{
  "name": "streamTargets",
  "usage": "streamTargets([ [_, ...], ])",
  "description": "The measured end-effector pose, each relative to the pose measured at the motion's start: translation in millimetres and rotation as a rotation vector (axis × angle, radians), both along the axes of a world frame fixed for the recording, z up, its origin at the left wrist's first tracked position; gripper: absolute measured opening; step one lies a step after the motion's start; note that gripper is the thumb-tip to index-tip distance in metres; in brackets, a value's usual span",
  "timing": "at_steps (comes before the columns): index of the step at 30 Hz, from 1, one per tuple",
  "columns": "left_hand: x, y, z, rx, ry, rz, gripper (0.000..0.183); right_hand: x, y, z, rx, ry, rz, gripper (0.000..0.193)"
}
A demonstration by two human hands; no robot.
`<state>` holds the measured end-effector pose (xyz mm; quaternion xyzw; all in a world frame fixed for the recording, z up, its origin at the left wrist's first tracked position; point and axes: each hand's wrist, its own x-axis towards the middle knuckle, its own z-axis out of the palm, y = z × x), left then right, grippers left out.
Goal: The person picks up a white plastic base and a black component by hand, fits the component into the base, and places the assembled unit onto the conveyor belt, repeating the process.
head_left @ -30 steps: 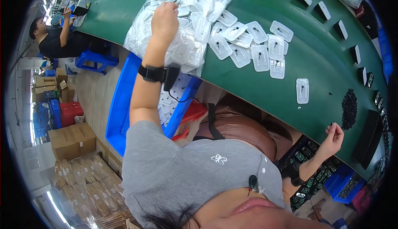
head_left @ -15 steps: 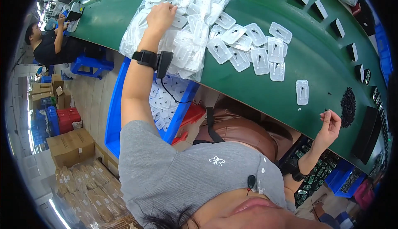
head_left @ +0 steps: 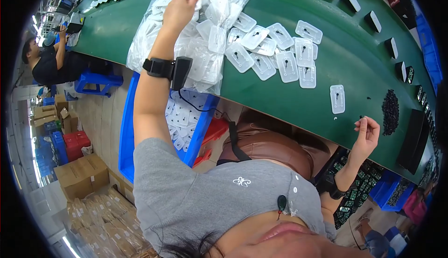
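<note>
My left hand [head_left: 180,11] reaches over a clear plastic bag [head_left: 135,48] heaped with translucent white plastic covers [head_left: 200,62]. Its fingers are curled together at the covers; what they grip, if anything, is hidden. Low over the right side of the green table, my right hand [head_left: 367,134] pinches a small black part [head_left: 360,117] between thumb and fingertip. A single white cover [head_left: 337,99] with a black piece in its middle lies just beyond that hand. Beside the hand, to its right, is a pile of small black parts [head_left: 390,111].
Several covers fitted with black pieces [head_left: 287,66] lie loosely overlapped right of the bag. Below the table edge stands a blue bin [head_left: 127,136] of similar covers. White-and-black units [head_left: 373,21] line the far side; a long black block [head_left: 412,146] sits at right. Another person [head_left: 46,62] sits far left.
My left hand has shifted slightly up and right over the covers. My right hand still pinches the black part. The whole view has moved a little.
</note>
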<state>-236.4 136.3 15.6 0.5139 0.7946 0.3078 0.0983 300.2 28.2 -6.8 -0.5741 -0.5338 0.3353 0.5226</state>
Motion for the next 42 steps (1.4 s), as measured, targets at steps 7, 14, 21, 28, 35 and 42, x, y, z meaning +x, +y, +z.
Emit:
streamTargets([
  [7, 1.1, 25.2, -14.6, 0.011, -0.256, -0.159, 0.037, -12.2, 5.5, 3.4, 0.047, -0.004, 0.033, 0.011],
  [14, -52.0, 26.7, 71.4, 0.595, -0.291, -0.081, 0.029, -7.2, 2.9, 2.3, 0.013, 0.009, 0.014, 0.008],
  [21, -62.7, -20.6, 60.5, 0.494, -0.458, -0.127, 0.032, -17.6, 6.3, -2.2, 0.015, 0.038, 0.073, 0.009],
  [28, -11.6, -99.1, 26.0, 0.123, 0.226, -0.079, 0.035, -12.2, 5.3, -3.4, -0.013, 0.001, 0.041, 0.010],
  [35, 0.6, -151.2, 6.3, 0.095, 0.511, -0.160, 0.014, -23.6, 13.1, -10.9, -0.033, 0.031, 0.074, 0.010],
  [42, 19.2, -112.3, 13.2, 0.242, 0.710, -0.166, 0.018, -31.2, 13.2, -4.9, 0.003, 0.032, 0.105, 0.011],
])
